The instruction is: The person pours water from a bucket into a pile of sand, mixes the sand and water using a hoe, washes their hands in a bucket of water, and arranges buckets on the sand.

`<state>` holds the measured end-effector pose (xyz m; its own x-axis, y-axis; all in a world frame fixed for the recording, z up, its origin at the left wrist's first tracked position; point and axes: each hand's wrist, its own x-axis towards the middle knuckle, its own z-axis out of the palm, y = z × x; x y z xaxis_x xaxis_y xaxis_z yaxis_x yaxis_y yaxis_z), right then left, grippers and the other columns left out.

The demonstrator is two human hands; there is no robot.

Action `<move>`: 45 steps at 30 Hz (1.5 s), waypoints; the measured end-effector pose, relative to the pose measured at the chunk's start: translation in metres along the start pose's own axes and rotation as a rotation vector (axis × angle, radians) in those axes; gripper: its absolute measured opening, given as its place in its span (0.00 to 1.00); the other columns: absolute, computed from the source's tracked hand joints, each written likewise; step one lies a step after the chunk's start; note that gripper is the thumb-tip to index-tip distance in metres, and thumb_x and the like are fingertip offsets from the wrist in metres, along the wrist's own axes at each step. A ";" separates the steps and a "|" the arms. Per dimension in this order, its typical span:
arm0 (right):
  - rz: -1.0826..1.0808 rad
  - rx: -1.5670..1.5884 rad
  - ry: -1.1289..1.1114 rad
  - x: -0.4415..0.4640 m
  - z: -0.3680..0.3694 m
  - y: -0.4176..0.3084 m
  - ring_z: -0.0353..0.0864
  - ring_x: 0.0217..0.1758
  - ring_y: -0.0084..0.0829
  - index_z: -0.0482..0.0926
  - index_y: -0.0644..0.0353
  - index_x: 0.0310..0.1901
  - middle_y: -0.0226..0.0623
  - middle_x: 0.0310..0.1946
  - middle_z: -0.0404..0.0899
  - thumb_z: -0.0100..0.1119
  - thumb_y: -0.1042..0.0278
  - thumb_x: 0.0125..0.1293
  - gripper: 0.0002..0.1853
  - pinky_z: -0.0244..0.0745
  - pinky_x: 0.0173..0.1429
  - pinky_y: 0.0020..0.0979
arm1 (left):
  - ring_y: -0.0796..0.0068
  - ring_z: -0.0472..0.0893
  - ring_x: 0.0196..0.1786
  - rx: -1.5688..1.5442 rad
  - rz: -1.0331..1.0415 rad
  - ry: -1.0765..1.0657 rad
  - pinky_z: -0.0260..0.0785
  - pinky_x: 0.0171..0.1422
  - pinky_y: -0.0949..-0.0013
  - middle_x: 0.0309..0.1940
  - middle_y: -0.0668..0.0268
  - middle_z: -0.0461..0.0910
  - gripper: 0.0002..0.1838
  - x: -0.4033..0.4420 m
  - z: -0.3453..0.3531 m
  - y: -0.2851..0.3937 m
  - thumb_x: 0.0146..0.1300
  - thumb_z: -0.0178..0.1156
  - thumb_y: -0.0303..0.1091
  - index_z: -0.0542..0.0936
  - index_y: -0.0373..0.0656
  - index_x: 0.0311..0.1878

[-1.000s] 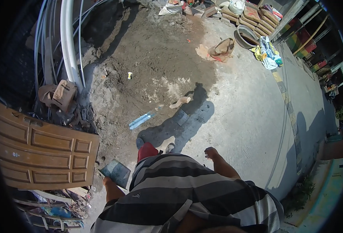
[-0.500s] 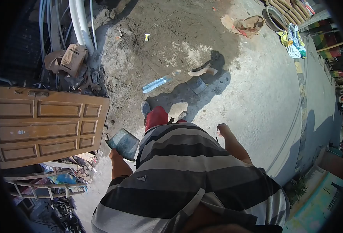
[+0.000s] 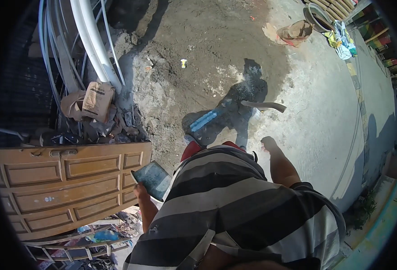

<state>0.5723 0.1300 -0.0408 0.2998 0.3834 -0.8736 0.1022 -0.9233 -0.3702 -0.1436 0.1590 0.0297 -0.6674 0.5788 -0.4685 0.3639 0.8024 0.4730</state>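
So my left hand [image 3: 140, 191] is clamped on the edge of a flat grey-green panel [image 3: 151, 180], which is tilted down by my left side, right by the end of the brown wooden door [image 3: 72, 180] from where my head cam sits. My right hand [image 3: 267, 143] hangs out over the pale concrete [image 3: 317, 121], well apart from the left one, fingers curled in a bit, but honestly I can't tell if they're closed up or pinching something. Nearest thing to it is a curved wooden piece [image 3: 265, 106] on the ground ahead, one end in my shadow [image 3: 245, 87], the other in the sun. A blue strip [image 3: 204, 121] lies in the shadow too, near my feet, and a little yellow-and-white cup [image 3: 183, 63] is farther up on the wet grey patch [image 3: 216, 40]. Over on the left there's a brown paper bag [image 3: 98, 101] by the fat white pipes [image 3: 88, 40]; up on the right, a torn paper sack [image 3: 295, 33] near a round basin [image 3: 317, 17].
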 end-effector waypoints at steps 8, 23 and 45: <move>-0.668 -0.966 0.342 0.068 0.108 -0.077 0.80 0.46 0.43 0.84 0.54 0.35 0.38 0.34 0.82 0.60 0.67 0.49 0.10 0.75 0.50 0.40 | 0.57 0.78 0.43 -0.145 0.562 -0.158 0.70 0.49 0.57 0.45 0.48 0.78 0.25 0.184 -0.002 0.183 0.63 0.55 0.41 0.72 0.28 0.55; 0.396 0.003 0.225 0.087 0.094 -0.166 0.75 0.59 0.45 0.80 0.59 0.51 0.50 0.52 0.78 0.61 0.49 0.56 0.26 0.70 0.61 0.39 | 0.58 0.72 0.55 -0.748 0.572 -0.377 0.61 0.64 0.58 0.59 0.49 0.69 0.25 0.177 0.094 0.551 0.68 0.52 0.31 0.64 0.28 0.65; -0.955 0.022 -0.187 0.132 0.020 -0.932 0.79 0.51 0.40 0.67 0.62 0.61 0.48 0.48 0.79 0.67 0.58 0.55 0.34 0.72 0.54 0.36 | 0.71 0.76 0.47 -0.946 0.747 -0.595 0.67 0.56 0.67 0.48 0.61 0.75 0.24 0.190 0.228 1.066 0.64 0.61 0.37 0.68 0.35 0.58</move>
<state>0.4974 1.0420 0.1827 -0.0561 0.9696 -0.2380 0.2054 -0.2221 -0.9531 0.2658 1.1577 0.2747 -0.0379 0.9992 -0.0106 -0.2326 0.0015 0.9726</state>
